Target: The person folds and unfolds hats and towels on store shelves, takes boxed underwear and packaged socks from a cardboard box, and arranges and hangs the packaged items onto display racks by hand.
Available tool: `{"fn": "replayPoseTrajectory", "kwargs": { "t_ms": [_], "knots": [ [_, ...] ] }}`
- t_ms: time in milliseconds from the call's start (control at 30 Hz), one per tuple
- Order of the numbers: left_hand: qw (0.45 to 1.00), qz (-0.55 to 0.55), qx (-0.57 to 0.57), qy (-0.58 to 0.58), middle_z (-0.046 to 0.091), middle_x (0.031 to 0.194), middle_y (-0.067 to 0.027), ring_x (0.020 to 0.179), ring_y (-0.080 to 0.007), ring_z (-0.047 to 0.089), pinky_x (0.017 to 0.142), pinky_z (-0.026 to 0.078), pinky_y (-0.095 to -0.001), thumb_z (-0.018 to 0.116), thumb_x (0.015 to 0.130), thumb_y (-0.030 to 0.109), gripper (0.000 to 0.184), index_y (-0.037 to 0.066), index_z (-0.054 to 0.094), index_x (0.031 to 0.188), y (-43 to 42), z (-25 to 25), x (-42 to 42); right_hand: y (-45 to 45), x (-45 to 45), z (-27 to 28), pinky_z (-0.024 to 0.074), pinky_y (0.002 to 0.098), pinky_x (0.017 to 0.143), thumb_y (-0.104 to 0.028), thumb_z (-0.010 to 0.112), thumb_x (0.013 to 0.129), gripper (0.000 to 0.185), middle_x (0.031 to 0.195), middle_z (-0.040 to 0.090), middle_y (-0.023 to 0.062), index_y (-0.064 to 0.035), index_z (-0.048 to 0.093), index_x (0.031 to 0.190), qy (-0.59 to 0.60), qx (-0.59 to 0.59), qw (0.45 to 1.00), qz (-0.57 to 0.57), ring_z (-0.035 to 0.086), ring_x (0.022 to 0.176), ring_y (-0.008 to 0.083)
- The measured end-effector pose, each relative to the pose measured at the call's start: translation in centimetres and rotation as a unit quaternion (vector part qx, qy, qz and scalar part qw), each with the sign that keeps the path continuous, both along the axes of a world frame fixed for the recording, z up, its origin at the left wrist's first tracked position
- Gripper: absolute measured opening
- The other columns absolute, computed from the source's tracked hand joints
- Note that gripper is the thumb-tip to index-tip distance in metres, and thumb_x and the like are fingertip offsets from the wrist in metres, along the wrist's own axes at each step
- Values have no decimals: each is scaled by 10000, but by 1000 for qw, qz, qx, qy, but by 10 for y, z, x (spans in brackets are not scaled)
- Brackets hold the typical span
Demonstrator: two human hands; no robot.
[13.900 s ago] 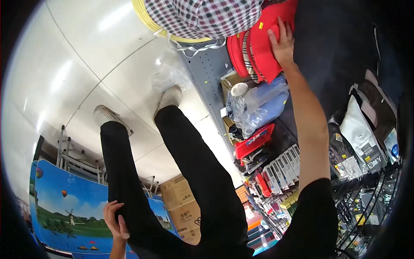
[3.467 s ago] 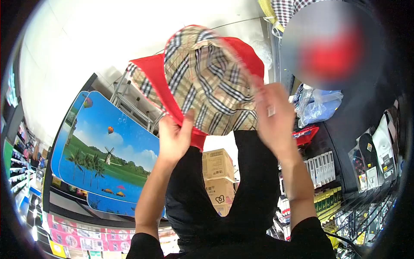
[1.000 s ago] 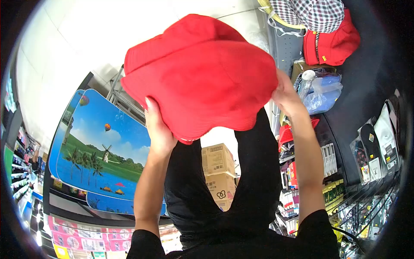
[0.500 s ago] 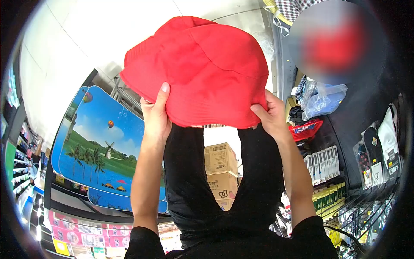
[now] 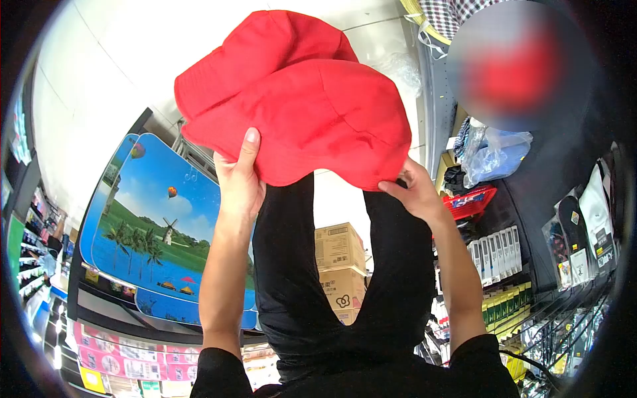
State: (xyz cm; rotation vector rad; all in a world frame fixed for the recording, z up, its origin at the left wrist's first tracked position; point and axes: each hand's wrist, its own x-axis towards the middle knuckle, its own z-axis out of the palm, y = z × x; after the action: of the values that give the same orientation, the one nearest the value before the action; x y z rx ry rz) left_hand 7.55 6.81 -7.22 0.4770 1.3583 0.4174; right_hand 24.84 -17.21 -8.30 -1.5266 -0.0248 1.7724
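Red hats (image 5: 332,116), one overlapping the other, are up in the air over the pale floor (image 5: 109,60), with the left hand (image 5: 240,182) clamped on the near brim, thumb on top, and the right hand (image 5: 419,192) gripping its right end. Left of them stand windmill-print boards (image 5: 159,232), and between the black trouser legs (image 5: 285,245) it's stacked cardboard boxes (image 5: 340,247); over right, a red basket (image 5: 472,202) sits near a clear plastic bag (image 5: 501,156).
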Motion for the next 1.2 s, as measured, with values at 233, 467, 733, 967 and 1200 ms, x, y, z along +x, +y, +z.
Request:
{"fn": "replayPoseTrajectory", "kwargs": {
  "t_ms": [233, 467, 733, 967, 1200],
  "knots": [
    [972, -222, 76, -18, 655, 1077, -99, 989, -171, 618, 881, 497, -340, 652, 871, 40, 280, -15, 594, 1140, -12, 4, -17, 46, 46, -2, 357, 370, 1041, 36, 777, 604, 798, 1280, 520, 95, -20, 423, 1318, -37, 148, 981, -116, 482, 1217, 220],
    [971, -221, 78, -50, 673, 993, -64, 910, -133, 619, 835, 498, -306, 680, 842, 29, 244, -19, 626, 1076, -22, 4, -11, 62, 27, 5, 460, 248, 790, 27, 669, 792, 236, 898, 636, 58, 15, 593, 1015, -278, 71, 957, 30, 579, 854, 112],
    [973, -164, -11, -161, 607, 1095, -27, 980, -74, 529, 871, 420, -249, 456, 985, 412, 488, -23, 576, 1168, -34, -6, -13, 42, 9, 1, 451, 247, 840, -80, 579, 924, 190, 986, 640, 43, 21, 585, 1086, -178, 12, 977, -116, 575, 911, 99],
    [952, -243, -3, -186, 623, 990, -55, 923, -90, 557, 836, 451, -254, 597, 862, 56, 281, -62, 576, 1116, -27, 14, -5, 32, -2, -11, 469, 273, 867, -109, 557, 945, 227, 1047, 634, 43, -11, 564, 1150, -83, -2, 974, -209, 592, 949, 115],
    [899, -382, 145, -160, 665, 916, -96, 825, -111, 610, 772, 489, -264, 655, 767, 9, 320, -20, 600, 1081, -26, 16, -4, 35, -12, -9, 499, 298, 884, -103, 534, 952, 242, 1100, 622, 46, -35, 542, 1184, 31, -8, 960, -279, 604, 1004, 131]
  ]
}}
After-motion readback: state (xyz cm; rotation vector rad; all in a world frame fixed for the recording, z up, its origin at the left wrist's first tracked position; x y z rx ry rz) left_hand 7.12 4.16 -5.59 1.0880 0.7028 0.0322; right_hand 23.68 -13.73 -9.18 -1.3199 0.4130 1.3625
